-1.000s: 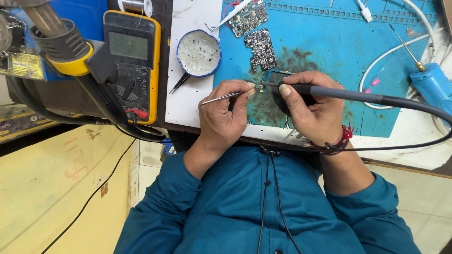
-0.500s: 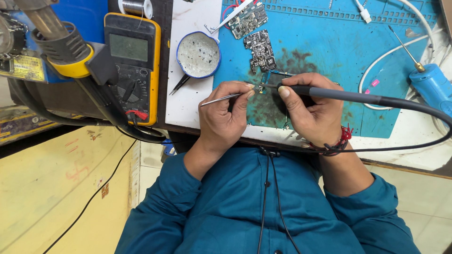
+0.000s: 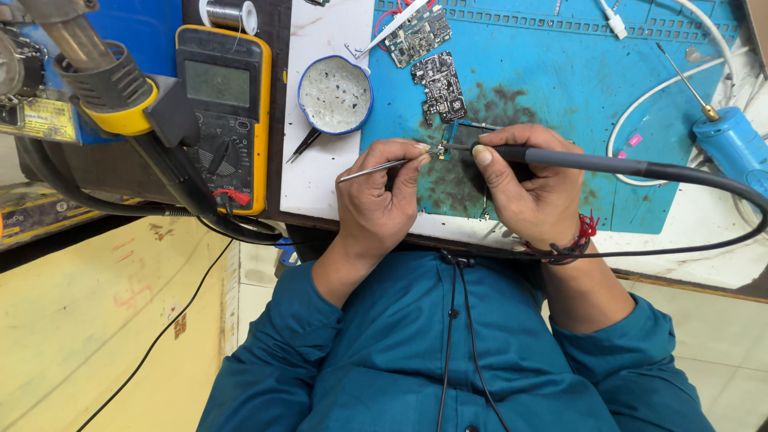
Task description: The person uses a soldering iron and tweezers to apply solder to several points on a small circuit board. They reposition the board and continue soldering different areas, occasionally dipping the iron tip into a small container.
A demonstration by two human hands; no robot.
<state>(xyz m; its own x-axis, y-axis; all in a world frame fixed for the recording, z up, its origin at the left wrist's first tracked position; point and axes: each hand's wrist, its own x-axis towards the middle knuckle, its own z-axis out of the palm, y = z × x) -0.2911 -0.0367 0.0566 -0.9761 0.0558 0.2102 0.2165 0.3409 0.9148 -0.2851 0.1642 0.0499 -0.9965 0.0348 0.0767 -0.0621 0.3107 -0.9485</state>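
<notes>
On the blue mat (image 3: pixel 560 104), left hand (image 3: pixel 376 200) pinches tweezers (image 3: pixel 376 168) to steady a small board (image 3: pixel 452 144) at 12 o'clock of both hands, while right hand (image 3: pixel 524 192) grips the soldering iron (image 3: pixel 560 160) pen-style, tip at the same spot.

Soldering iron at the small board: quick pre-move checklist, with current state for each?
1. Soldering iron gripped by right hand: ok.
2. Tweezers pinched in left hand, points at the work spot: ok.
3. Iron tip meets tweezers at the small board: cannot tell, too small.
4. Small board lies flat on blue mat: ok.
5. Iron cord clear of the two spare boards: ok.
6. Fingers back from the hot tip: cannot tell.
</notes>
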